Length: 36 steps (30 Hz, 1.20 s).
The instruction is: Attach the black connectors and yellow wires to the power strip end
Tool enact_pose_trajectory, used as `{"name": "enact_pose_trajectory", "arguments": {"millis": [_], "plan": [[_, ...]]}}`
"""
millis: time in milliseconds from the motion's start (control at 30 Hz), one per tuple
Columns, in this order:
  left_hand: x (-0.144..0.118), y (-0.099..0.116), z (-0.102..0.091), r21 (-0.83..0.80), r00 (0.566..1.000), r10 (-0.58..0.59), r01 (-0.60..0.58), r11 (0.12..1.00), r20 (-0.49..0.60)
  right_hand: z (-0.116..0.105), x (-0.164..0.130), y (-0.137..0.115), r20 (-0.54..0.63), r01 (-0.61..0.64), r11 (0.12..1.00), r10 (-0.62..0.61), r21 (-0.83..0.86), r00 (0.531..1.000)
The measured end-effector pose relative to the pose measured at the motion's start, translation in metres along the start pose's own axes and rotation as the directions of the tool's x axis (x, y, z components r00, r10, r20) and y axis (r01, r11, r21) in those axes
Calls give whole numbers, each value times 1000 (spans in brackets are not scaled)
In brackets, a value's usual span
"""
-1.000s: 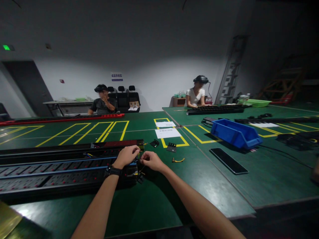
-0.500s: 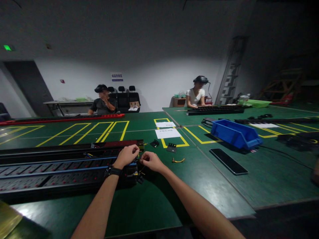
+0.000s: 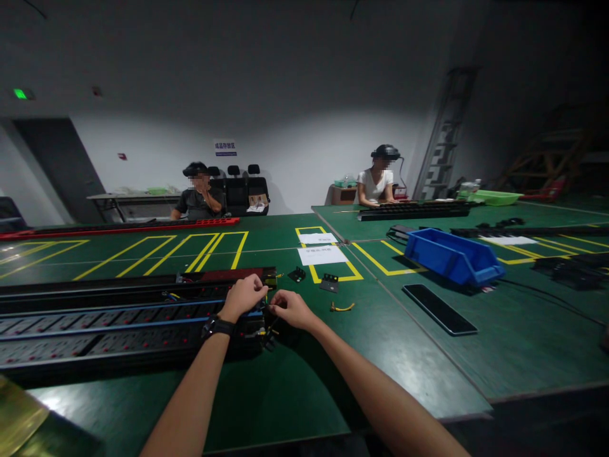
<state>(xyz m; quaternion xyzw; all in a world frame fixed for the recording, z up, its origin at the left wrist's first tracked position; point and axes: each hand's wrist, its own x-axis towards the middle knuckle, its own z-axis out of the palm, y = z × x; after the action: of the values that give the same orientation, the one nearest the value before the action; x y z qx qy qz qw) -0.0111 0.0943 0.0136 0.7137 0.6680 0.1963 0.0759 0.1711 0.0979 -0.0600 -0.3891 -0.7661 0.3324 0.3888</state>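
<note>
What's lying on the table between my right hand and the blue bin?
In the head view, between the right hand and the blue bin lie a short yellow wire piece, a small black bracket and a flat black panel.

No legible text anywhere. Far wall sign [image 3: 224, 148]: a blue-and-white strip with characters too small to read. Two white paper sheets [image 3: 322, 254] on the bench [image 3: 295, 393], inside the yellow floor-tape box: printed lines, blurred beyond reading. Green lit exit sign [image 3: 19, 94] high at far left: only glow, no letters discernible.
</note>
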Motion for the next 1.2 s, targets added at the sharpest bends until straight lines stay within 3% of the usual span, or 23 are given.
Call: {"name": "enact_pose_trajectory", "arguments": {"millis": [533, 1200], "plan": [[-2, 0, 1, 71, 990, 127, -131, 989, 63, -2, -1, -4, 17, -14, 1000, 14, -5, 1000], [-2, -1, 3, 98, 990, 126, -131, 987, 57, 0, 0, 1, -6, 0, 997, 1, 79, 1000]]}}
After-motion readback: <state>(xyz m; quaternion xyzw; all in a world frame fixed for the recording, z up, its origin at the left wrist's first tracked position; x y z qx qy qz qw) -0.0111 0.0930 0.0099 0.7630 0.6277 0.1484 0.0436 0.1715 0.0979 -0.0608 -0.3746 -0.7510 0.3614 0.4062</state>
